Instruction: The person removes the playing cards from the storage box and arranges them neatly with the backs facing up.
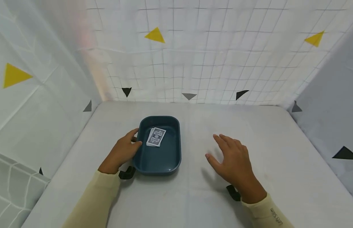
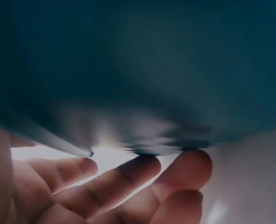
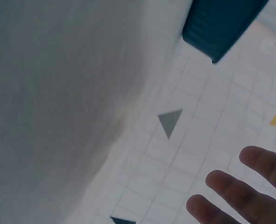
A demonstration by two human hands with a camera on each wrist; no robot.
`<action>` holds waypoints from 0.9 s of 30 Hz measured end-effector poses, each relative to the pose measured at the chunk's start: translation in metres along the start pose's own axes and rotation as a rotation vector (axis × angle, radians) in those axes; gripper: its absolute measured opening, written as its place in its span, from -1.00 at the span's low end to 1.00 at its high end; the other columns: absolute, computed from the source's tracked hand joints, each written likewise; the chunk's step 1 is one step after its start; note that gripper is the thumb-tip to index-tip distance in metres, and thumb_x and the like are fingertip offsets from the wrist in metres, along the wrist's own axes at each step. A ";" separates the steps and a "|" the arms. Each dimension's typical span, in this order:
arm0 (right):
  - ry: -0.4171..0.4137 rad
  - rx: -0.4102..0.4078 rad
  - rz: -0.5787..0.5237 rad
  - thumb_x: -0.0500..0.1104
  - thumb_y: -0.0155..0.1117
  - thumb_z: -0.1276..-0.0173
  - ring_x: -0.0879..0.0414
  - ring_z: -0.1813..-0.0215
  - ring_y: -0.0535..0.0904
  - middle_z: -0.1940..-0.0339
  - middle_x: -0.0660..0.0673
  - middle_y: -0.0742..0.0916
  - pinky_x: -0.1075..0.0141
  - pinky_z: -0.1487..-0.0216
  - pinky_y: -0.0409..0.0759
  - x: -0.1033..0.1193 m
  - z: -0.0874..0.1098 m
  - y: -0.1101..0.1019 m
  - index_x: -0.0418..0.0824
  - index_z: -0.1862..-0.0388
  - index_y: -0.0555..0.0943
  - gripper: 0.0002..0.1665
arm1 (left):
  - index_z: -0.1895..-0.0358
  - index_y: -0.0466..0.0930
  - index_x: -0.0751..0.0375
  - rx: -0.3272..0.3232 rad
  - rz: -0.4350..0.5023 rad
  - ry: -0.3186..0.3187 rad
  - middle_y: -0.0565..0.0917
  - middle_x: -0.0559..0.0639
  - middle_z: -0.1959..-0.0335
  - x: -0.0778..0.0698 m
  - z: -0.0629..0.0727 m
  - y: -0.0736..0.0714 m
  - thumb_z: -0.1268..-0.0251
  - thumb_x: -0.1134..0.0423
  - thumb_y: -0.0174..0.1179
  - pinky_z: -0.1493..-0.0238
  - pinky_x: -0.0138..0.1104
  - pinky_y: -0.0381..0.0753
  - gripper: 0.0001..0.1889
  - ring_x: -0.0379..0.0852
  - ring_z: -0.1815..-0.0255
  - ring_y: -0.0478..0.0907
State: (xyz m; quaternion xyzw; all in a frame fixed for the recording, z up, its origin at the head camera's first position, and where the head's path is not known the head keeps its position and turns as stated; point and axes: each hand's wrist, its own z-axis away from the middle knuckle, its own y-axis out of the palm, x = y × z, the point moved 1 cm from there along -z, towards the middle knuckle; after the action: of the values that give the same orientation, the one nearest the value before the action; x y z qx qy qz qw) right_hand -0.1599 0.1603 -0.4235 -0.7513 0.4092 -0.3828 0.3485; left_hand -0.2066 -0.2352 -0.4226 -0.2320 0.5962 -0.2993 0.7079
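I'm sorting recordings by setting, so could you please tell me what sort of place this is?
Probably a makeshift filming booth, though the wider room is hidden: a white tabletop is backed by a gridded white sheet bearing triangular markers, one yellow triangle among them.

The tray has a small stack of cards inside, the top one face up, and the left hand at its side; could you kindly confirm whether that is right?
Not quite: the top card lies face down, its patterned back showing in the head view. The stack is indeed inside the tray, with the left hand at its side.
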 end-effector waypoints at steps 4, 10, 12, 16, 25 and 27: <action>0.005 0.066 -0.068 0.18 0.43 -0.38 -0.26 -0.38 0.55 -0.41 -0.21 0.66 -0.34 -0.25 0.45 0.010 -0.009 0.001 -0.08 -0.55 0.53 -0.18 | -0.77 0.04 -0.08 -0.005 -0.004 -0.006 0.49 0.30 -0.50 -0.003 -0.002 0.002 -0.65 0.03 0.03 -0.34 0.26 0.52 -0.27 0.34 -0.44 0.50; 0.059 0.187 -0.177 0.23 0.33 -0.50 -0.14 -0.29 0.60 -0.32 -0.14 0.69 -0.21 -0.24 0.57 0.031 -0.034 -0.005 -0.04 -0.58 0.50 -0.23 | -0.77 0.05 -0.08 -0.001 0.016 -0.002 0.51 0.28 -0.48 -0.004 -0.004 0.004 -0.64 0.03 0.05 -0.35 0.24 0.51 -0.26 0.31 -0.42 0.52; 0.079 0.221 -0.197 0.27 0.29 -0.52 -0.12 -0.23 0.64 -0.27 -0.11 0.71 -0.16 -0.15 0.62 0.039 -0.043 -0.007 -0.03 -0.57 0.51 -0.24 | -0.77 0.04 -0.08 0.006 0.021 -0.004 0.52 0.28 -0.48 -0.003 -0.005 0.004 -0.64 0.03 0.05 -0.35 0.23 0.52 -0.26 0.31 -0.42 0.52; 0.115 0.277 -0.220 0.33 0.23 -0.54 -0.08 -0.14 0.68 -0.20 -0.08 0.72 -0.08 -0.04 0.66 0.053 -0.061 -0.009 -0.02 -0.51 0.56 -0.27 | -0.77 0.04 -0.09 0.012 0.023 -0.004 0.52 0.28 -0.47 -0.002 -0.006 0.005 -0.64 0.03 0.05 -0.33 0.23 0.53 -0.26 0.30 -0.42 0.53; 0.177 0.401 -0.260 0.36 0.14 -0.58 -0.03 -0.03 0.62 -0.03 -0.08 0.72 0.03 0.05 0.65 0.085 -0.096 -0.003 -0.11 -0.19 0.69 -0.37 | -0.77 0.04 -0.07 0.003 0.021 0.003 0.53 0.27 -0.46 0.002 -0.003 0.000 -0.64 0.04 0.05 -0.32 0.22 0.54 -0.26 0.29 -0.39 0.55; 0.193 0.438 -0.275 0.38 0.12 -0.58 -0.03 -0.04 0.62 -0.02 -0.09 0.72 0.02 0.03 0.66 0.093 -0.105 0.001 -0.10 -0.15 0.68 -0.36 | -0.77 0.04 -0.06 -0.003 0.023 0.005 0.54 0.28 -0.46 0.003 -0.002 -0.001 -0.64 0.04 0.05 -0.32 0.21 0.54 -0.26 0.29 -0.39 0.56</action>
State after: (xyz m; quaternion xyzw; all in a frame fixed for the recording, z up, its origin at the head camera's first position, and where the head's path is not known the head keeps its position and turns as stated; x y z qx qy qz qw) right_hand -0.2159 0.0564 -0.3485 -0.6665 0.2423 -0.5757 0.4069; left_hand -0.2085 -0.2379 -0.4244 -0.2254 0.6012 -0.2910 0.7093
